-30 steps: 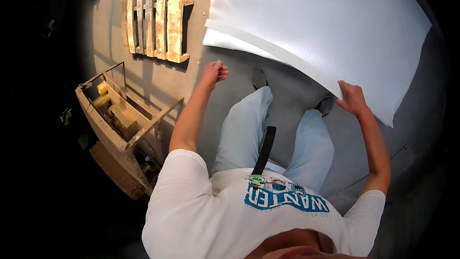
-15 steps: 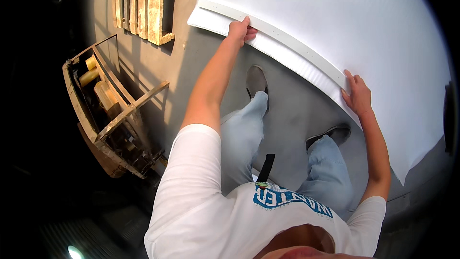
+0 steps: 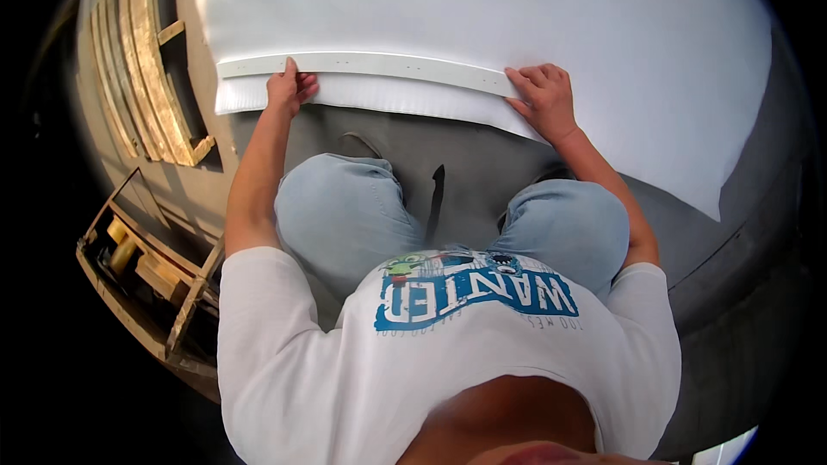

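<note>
White strip (image 3: pixel 379 63) in pinch of right hand (image 3: pixel 544 103), left hand (image 3: pixel 289 90) against it, grip unclear

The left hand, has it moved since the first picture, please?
Yes: against the sheet, the left hand moved forward and right, to the strip.

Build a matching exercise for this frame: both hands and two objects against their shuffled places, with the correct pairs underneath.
1. Long, flat, pale-grey strip
2. Slatted wooden pallet
3. Bare left hand
4. Bare right hand

A. At the strip's right end
B. Upper left of the picture, beyond the sheet's left edge
C. Lying across the large white sheet, near its closest edge
D. Near the strip's left end

Pairs: 1-C, 2-B, 3-D, 4-A
</note>
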Available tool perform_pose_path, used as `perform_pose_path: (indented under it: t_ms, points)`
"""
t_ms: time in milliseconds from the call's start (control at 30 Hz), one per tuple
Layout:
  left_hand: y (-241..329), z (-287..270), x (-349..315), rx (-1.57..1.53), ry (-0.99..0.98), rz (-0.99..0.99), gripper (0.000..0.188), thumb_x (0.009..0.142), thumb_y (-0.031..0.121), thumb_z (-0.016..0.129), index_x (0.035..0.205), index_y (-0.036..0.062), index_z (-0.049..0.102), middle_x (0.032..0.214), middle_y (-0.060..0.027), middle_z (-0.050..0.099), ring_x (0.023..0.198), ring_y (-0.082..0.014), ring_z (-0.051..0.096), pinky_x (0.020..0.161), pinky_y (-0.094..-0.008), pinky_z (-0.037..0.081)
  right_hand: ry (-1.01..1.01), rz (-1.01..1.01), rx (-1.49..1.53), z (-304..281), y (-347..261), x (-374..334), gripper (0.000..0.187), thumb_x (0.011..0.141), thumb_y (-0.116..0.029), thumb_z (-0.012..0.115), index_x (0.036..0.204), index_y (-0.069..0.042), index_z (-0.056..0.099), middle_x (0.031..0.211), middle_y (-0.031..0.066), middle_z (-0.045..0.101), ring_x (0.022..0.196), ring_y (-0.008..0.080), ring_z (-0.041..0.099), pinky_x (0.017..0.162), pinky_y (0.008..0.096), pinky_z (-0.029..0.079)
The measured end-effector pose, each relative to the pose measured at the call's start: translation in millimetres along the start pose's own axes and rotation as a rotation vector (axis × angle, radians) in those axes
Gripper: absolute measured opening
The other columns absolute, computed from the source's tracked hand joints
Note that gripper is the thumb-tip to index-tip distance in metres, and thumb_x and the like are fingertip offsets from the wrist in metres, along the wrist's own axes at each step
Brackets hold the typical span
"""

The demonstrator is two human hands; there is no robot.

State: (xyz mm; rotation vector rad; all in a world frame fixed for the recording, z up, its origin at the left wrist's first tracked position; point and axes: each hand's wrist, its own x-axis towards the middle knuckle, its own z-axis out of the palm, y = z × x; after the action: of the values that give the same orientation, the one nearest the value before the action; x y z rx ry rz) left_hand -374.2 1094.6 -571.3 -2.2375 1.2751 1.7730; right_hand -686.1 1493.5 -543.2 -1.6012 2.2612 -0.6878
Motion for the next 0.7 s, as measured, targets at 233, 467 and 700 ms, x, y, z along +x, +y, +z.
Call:
perform_pose_path:
  t_ms: [233, 467, 700]
  points:
    - [-3, -3, 3, -0.016, -0.034, 0.01, 0.041, 0.095, 0.042, 0.058, 0.095, 0.0013, 0.052, 0.084, -0.0081, 0.06, 0.078, -0.0226, 0.066, 0.069, -0.0411, 0.062, 0.179, 0.428, 0.165, -21, 29, -80, 0.049, 0.072, -0.015, 0.08, 0.116, -0.01, 0.059, 0.107, 0.0057, 0.06, 0.088, 0.0218, 0.06, 0.072, 0.0331, 0.052]
    - [2, -2, 8, 0.023, 0.057, -0.016, 0.04, 0.095, 0.041, 0.058, 0.095, 0.0019, 0.051, 0.08, -0.0089, 0.06, 0.075, -0.0238, 0.066, 0.067, -0.0418, 0.061, 0.012, 0.83, 0.662, -6, 18, -63, 0.015, 0.084, -0.017, 0.07, 0.09, -0.004, 0.066, 0.077, 0.0071, 0.066, 0.062, 0.0149, 0.063, 0.061, 0.0298, 0.051]
    - [44, 68, -73, 1.269, 0.383, 0.936, 0.041, 0.087, 0.04, 0.068, 0.108, 0.0076, 0.053, 0.093, -0.01, 0.064, 0.082, -0.0324, 0.062, 0.074, -0.0433, 0.05, -0.071, 0.981, 0.571, 11, 21, -56, 0.028, 0.089, -0.031, 0.058, 0.08, -0.005, 0.065, 0.065, 0.0061, 0.066, 0.057, 0.0189, 0.064, 0.06, 0.0341, 0.052]
